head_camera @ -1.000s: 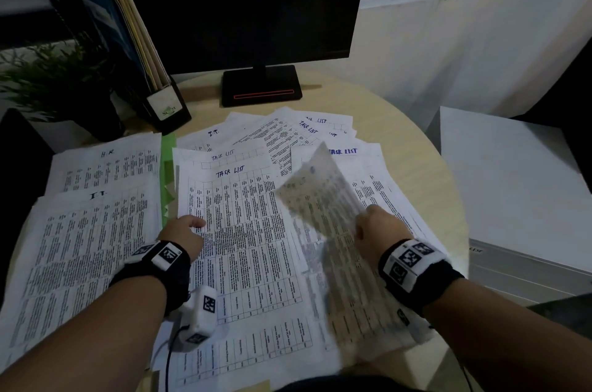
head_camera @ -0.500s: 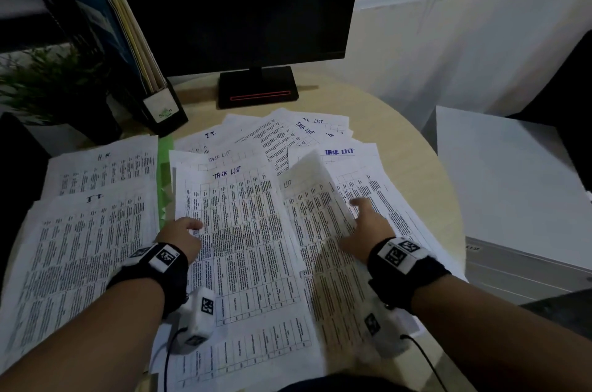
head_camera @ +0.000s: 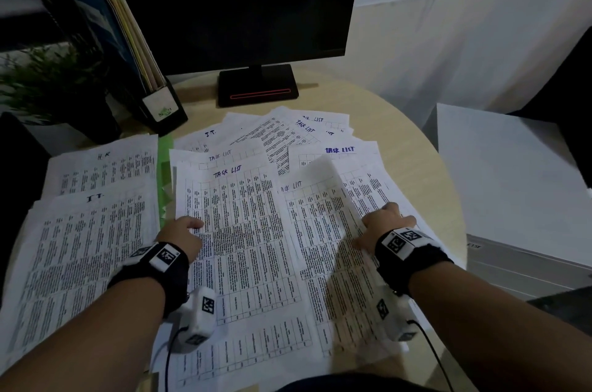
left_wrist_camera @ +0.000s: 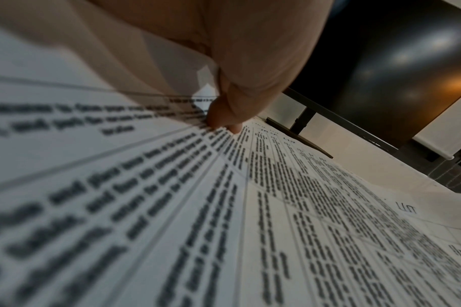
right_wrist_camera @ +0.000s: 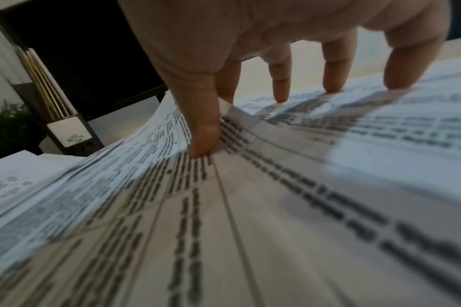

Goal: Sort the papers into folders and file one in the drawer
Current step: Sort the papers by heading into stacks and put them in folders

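Note:
Printed sheets cover the round table [head_camera: 416, 173]. A pile headed "TASK LIST" [head_camera: 243, 231] lies in the middle. My left hand [head_camera: 182, 231] sits at that pile's left edge, thumb on top and fingers curled at the edge; the left wrist view shows a fingertip [left_wrist_camera: 221, 122] pressed on the print. My right hand [head_camera: 381, 225] pinches the right edge of another task list sheet [head_camera: 320, 231], which lies beside the pile with its edge curling up. In the right wrist view the thumb [right_wrist_camera: 203, 135] is on this sheet while the other fingertips touch the papers beneath.
Piles headed "I.T." [head_camera: 89, 247] and "H.R." [head_camera: 102, 167] lie at the left, with a green folder [head_camera: 165, 173] showing between them and the middle pile. Behind stand a monitor [head_camera: 258, 85], a file holder [head_camera: 128, 48] with folders and a plant [head_camera: 48, 84]. A white cabinet [head_camera: 512, 183] stands right of the table.
My right hand has brought the lifted sheet down flat beside the middle pile and now holds its right edge. My left hand has stayed where it was.

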`<action>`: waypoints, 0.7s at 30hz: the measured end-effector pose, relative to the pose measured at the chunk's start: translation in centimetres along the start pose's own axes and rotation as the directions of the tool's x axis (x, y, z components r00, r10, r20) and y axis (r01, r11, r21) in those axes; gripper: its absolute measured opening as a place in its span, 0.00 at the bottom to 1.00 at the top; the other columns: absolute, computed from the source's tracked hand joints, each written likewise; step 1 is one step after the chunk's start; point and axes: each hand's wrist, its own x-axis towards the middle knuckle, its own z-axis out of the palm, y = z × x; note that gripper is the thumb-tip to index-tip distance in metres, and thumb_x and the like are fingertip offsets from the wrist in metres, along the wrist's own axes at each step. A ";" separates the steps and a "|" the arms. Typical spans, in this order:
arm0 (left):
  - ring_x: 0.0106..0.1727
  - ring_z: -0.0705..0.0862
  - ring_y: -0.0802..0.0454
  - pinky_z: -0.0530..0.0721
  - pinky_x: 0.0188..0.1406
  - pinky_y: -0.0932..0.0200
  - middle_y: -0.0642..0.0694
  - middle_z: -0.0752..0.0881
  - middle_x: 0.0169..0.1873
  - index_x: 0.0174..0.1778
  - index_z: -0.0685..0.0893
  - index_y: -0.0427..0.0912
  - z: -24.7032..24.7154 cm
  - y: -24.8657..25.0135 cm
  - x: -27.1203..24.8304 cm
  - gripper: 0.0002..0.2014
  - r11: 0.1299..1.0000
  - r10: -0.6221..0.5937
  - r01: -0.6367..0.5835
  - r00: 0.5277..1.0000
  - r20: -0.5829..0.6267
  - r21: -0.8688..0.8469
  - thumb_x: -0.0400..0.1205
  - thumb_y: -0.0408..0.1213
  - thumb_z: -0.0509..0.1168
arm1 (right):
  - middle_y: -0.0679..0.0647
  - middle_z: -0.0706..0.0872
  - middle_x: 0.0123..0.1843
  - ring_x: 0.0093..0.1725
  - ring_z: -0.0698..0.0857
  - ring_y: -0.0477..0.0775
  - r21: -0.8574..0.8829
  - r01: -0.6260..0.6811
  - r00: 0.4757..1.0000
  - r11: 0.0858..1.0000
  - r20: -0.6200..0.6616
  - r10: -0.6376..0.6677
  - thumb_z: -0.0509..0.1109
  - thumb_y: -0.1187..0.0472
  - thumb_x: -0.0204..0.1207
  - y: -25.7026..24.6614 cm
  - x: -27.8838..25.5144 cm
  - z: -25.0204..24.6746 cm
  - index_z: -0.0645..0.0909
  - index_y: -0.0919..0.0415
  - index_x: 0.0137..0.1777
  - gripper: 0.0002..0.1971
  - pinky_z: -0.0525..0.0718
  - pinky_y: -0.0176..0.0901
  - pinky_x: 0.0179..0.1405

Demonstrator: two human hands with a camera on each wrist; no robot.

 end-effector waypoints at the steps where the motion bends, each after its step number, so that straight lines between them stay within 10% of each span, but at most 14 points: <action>1: 0.28 0.79 0.43 0.77 0.28 0.60 0.35 0.81 0.60 0.65 0.81 0.46 0.0 0.0 0.0 0.21 1.000 -0.001 0.001 1.000 0.000 -0.004 0.79 0.22 0.58 | 0.57 0.64 0.69 0.66 0.70 0.68 -0.009 -0.007 1.000 1.000 0.003 0.007 0.71 0.36 0.68 0.0 -0.1 -0.1 0.81 0.49 0.56 0.22 0.68 0.59 0.71; 21: 0.27 0.79 0.45 0.75 0.24 0.62 0.36 0.80 0.63 0.65 0.80 0.47 0.0 -0.1 0.0 0.21 1.000 -0.009 0.010 1.000 0.002 -0.015 0.80 0.23 0.58 | 0.57 0.68 0.63 0.58 0.76 0.61 -0.091 0.122 0.948 0.988 -0.285 -0.143 0.70 0.58 0.75 -0.3 -0.6 1.0 0.83 0.56 0.53 0.08 0.82 0.52 0.57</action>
